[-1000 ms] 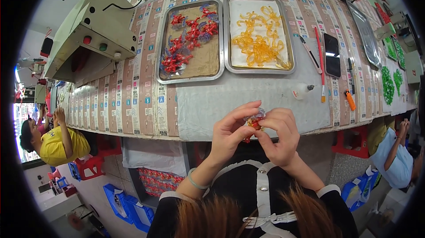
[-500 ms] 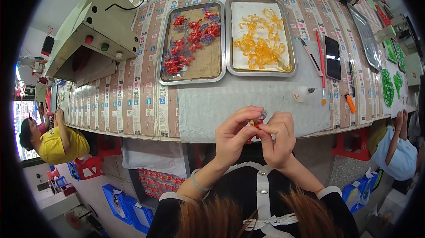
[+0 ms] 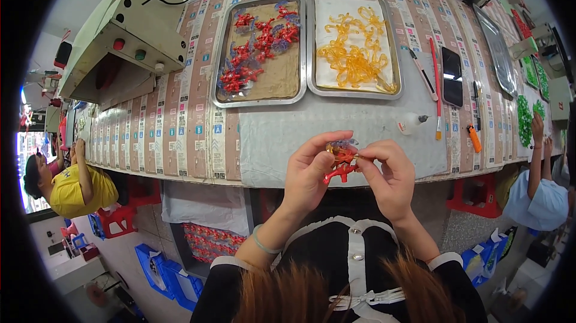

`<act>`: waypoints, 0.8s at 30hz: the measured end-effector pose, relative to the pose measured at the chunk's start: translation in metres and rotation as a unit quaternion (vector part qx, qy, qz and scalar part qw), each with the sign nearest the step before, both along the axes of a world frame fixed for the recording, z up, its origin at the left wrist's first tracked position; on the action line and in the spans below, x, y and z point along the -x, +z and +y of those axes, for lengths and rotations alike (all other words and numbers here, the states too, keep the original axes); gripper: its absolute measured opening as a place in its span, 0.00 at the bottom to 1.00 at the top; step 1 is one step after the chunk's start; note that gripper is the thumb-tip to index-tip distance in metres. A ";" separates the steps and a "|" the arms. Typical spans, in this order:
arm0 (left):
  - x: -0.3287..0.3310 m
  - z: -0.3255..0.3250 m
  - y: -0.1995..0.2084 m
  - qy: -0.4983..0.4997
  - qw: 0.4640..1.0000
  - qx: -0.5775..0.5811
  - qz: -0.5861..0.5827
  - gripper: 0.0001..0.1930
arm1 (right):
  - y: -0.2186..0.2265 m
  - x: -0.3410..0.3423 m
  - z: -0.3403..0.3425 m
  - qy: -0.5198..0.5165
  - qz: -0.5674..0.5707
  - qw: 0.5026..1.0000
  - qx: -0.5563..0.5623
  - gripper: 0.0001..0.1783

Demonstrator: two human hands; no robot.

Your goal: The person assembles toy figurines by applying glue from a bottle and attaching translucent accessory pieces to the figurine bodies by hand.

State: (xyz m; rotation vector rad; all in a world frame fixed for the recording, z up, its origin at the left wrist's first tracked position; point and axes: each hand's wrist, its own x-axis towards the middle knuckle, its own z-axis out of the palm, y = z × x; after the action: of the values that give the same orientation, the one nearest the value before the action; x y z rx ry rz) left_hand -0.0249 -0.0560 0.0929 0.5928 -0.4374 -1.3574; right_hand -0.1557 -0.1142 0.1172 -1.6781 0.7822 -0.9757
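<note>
Over the table's front edge, my left hand (image 3: pixel 307 172) holds a small red plastic figure (image 3: pixel 342 166) between thumb and fingers. The figure has a see-through greyish-purple part at its top and a bit of yellow near it. My right hand (image 3: pixel 390 173) pinches at the figure's right side; whether a small piece is between those fingertips I cannot make out. Behind my hands, a metal tray (image 3: pixel 262 103) bears several like red figures with purplish parts. The metal tray (image 3: pixel 355 93) to its right bears yellow see-through looped pieces on white paper.
A small bottle with a dark tip (image 3: pixel 411 124) stands right of my hands. Farther right lie a craft knife (image 3: pixel 423 75), a red brush (image 3: pixel 437 92), a phone (image 3: pixel 452 77) and an orange-handled tool (image 3: pixel 474 138). A beige machine (image 3: pixel 129 38) stands left. People sit at both sides.
My hands have moved slightly apart and the red figure shows more fully between them. The person at the right has reached an arm forward to the green pieces.
</note>
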 end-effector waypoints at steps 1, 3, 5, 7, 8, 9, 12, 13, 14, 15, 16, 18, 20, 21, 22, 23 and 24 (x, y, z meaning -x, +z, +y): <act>0.000 0.000 0.000 0.001 1.000 -0.002 0.001 0.19 | 0.000 0.000 0.000 0.001 0.001 1.000 -0.002 0.07; 0.000 -0.002 0.000 0.008 1.000 -0.008 0.009 0.18 | -0.001 0.001 -0.001 0.005 0.016 1.000 0.002 0.07; 0.001 -0.003 0.001 0.014 1.000 -0.014 0.010 0.18 | 0.002 0.001 -0.003 0.008 0.014 1.000 0.006 0.07; 0.002 -0.007 0.000 0.020 1.000 -0.016 0.010 0.17 | 0.002 0.001 -0.006 0.011 0.011 1.000 0.014 0.07; 0.003 -0.007 -0.001 0.022 0.999 -0.018 0.013 0.17 | 0.002 0.001 -0.006 0.013 0.008 1.000 0.010 0.07; 0.004 -0.006 -0.001 0.024 0.999 -0.020 0.017 0.17 | 0.002 0.002 -0.005 0.015 0.005 1.000 0.007 0.07; 0.005 -0.005 -0.002 0.024 0.998 -0.031 0.040 0.16 | 0.001 0.000 -0.003 0.016 0.017 1.000 0.013 0.08; 0.007 -0.004 -0.001 0.024 0.998 -0.030 0.041 0.16 | 0.001 0.000 -0.003 0.016 0.017 1.000 0.014 0.08; 0.008 -0.004 0.000 0.032 0.998 -0.047 0.017 0.18 | 0.001 0.000 -0.003 0.014 0.030 0.999 0.035 0.08; 0.008 -0.005 0.002 0.038 0.997 -0.064 -0.008 0.20 | 0.001 -0.001 -0.003 0.012 0.041 0.997 0.057 0.08; 0.008 -0.005 0.002 0.039 0.997 -0.062 -0.008 0.20 | 0.001 -0.001 -0.004 0.012 0.041 0.997 0.058 0.08; 0.007 -0.004 0.003 0.045 0.996 -0.082 -0.017 0.19 | 0.000 -0.001 -0.004 0.033 0.059 0.995 0.075 0.08; 0.006 -0.005 0.003 0.050 0.994 -0.091 -0.021 0.18 | -0.002 -0.001 -0.006 0.043 0.067 0.993 0.088 0.08; 0.006 -0.006 0.005 0.052 0.994 -0.096 -0.025 0.18 | -0.001 0.000 -0.007 0.050 0.077 0.990 0.103 0.08; 0.006 -0.005 0.004 0.049 0.994 -0.093 -0.025 0.18 | -0.002 0.000 -0.006 0.047 0.077 0.990 0.106 0.08; 0.004 -0.003 0.001 0.035 0.993 -0.112 0.004 0.16 | -0.004 0.000 -0.003 0.047 0.090 0.989 0.108 0.08; 0.001 -0.007 -0.001 0.022 0.992 -0.123 0.029 0.14 | -0.006 -0.002 -0.006 0.045 0.099 0.987 0.118 0.08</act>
State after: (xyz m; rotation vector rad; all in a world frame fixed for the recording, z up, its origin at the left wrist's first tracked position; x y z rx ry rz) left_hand -0.0261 -0.0627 0.0914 0.7592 -0.2103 -1.3924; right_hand -0.1539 -0.1206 0.1108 -2.0218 0.7334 -0.8736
